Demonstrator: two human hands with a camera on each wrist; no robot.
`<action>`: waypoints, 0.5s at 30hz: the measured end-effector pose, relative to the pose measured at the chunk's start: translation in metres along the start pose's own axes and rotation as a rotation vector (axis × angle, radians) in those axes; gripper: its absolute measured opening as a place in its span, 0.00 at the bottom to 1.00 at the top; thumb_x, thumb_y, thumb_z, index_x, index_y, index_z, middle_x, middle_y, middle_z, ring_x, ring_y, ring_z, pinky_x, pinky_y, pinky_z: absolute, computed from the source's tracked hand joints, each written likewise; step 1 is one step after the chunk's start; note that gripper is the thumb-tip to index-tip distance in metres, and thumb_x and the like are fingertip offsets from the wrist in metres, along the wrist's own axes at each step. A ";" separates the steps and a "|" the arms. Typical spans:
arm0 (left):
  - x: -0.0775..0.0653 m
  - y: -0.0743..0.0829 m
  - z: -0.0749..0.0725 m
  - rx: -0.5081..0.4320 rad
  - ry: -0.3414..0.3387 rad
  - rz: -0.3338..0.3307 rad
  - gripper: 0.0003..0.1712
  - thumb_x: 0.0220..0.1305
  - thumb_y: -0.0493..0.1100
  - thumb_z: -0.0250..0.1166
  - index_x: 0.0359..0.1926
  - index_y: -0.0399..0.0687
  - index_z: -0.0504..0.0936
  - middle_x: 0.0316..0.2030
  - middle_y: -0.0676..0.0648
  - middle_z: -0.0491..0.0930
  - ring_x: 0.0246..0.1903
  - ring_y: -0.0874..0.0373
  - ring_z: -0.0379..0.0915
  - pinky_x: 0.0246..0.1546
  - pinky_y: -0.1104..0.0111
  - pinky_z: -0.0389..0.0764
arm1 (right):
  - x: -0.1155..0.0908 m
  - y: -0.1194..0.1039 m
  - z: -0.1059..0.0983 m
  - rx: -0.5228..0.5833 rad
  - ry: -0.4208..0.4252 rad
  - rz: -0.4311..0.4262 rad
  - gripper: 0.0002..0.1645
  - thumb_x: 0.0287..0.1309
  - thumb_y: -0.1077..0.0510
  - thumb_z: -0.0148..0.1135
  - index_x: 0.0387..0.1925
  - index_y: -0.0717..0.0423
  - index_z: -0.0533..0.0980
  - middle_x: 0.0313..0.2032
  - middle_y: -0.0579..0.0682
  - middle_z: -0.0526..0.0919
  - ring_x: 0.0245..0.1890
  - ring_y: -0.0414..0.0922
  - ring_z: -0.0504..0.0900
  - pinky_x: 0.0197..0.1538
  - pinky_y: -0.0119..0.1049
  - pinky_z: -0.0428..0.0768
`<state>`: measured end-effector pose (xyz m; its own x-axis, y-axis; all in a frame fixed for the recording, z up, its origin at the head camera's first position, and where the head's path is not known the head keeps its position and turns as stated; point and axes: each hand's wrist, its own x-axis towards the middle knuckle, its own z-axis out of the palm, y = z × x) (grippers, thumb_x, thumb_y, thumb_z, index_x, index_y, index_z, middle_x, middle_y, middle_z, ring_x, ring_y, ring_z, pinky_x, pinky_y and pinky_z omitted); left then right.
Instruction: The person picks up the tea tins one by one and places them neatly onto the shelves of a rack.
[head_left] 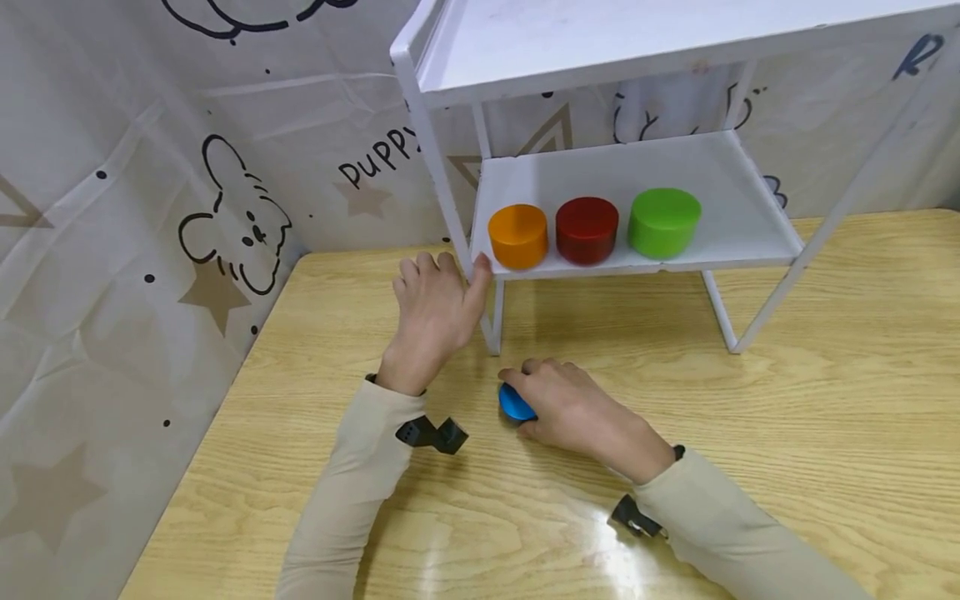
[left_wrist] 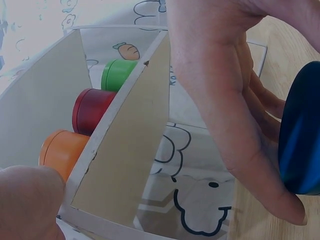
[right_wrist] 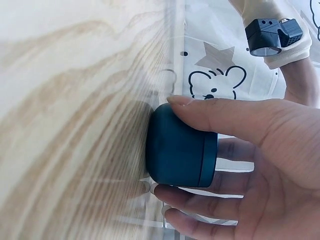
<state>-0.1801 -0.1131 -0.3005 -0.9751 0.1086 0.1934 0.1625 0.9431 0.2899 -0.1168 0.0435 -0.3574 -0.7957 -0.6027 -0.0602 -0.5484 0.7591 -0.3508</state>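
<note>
My right hand [head_left: 570,408] grips a small blue round tin [head_left: 514,402] on the table in front of the shelf's left leg. In the right wrist view, the thumb lies on one side of the tin and the fingers on the other, its base against the wood. My left hand [head_left: 435,304] is at the left front corner of the white shelf [head_left: 750,242], thumb at its edge and fingers loosely extended. On the lower shelf board stand an orange tin [head_left: 517,237], a red tin [head_left: 587,232] and a green tin [head_left: 664,223] in a row.
The shelf's upper board [head_left: 637,37] overhangs the tins, and its thin legs stand on the wooden table [head_left: 300,467]. A printed curtain [head_left: 150,250] hangs along the left and the back. Small black cameras are strapped to both wrists.
</note>
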 end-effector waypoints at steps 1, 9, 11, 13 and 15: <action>0.000 0.000 0.000 0.000 -0.001 -0.002 0.35 0.71 0.62 0.32 0.31 0.36 0.69 0.32 0.38 0.64 0.33 0.41 0.57 0.36 0.56 0.59 | 0.000 0.000 0.000 -0.002 -0.002 -0.001 0.35 0.47 0.56 0.75 0.57 0.60 0.73 0.43 0.58 0.79 0.38 0.54 0.80 0.41 0.48 0.80; 0.000 0.000 0.000 0.001 0.001 0.002 0.36 0.71 0.62 0.31 0.33 0.35 0.69 0.32 0.38 0.64 0.33 0.42 0.58 0.35 0.55 0.61 | 0.000 0.000 -0.002 0.022 0.010 -0.010 0.35 0.47 0.57 0.75 0.58 0.60 0.73 0.43 0.57 0.79 0.38 0.53 0.80 0.42 0.48 0.80; 0.000 0.001 0.000 0.000 0.004 0.001 0.35 0.71 0.62 0.32 0.33 0.35 0.69 0.32 0.37 0.65 0.33 0.42 0.58 0.35 0.55 0.61 | 0.000 0.000 -0.002 0.031 0.014 -0.009 0.35 0.47 0.58 0.75 0.57 0.60 0.73 0.43 0.57 0.79 0.38 0.52 0.80 0.42 0.47 0.80; 0.000 0.001 0.000 0.000 0.006 0.003 0.35 0.71 0.62 0.32 0.32 0.35 0.69 0.32 0.37 0.65 0.33 0.41 0.58 0.35 0.55 0.61 | 0.000 0.000 -0.002 0.043 0.016 -0.010 0.34 0.47 0.59 0.75 0.57 0.61 0.73 0.43 0.57 0.78 0.38 0.52 0.80 0.41 0.47 0.80; 0.000 0.001 0.000 -0.002 0.007 0.007 0.35 0.71 0.62 0.32 0.32 0.35 0.69 0.32 0.37 0.65 0.33 0.41 0.58 0.35 0.55 0.61 | -0.001 0.000 -0.003 0.058 0.018 -0.013 0.34 0.47 0.59 0.75 0.56 0.62 0.73 0.42 0.58 0.78 0.38 0.51 0.79 0.41 0.46 0.80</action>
<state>-0.1797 -0.1122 -0.3000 -0.9728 0.1132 0.2019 0.1699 0.9418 0.2902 -0.1171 0.0447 -0.3547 -0.7935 -0.6074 -0.0390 -0.5431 0.7355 -0.4052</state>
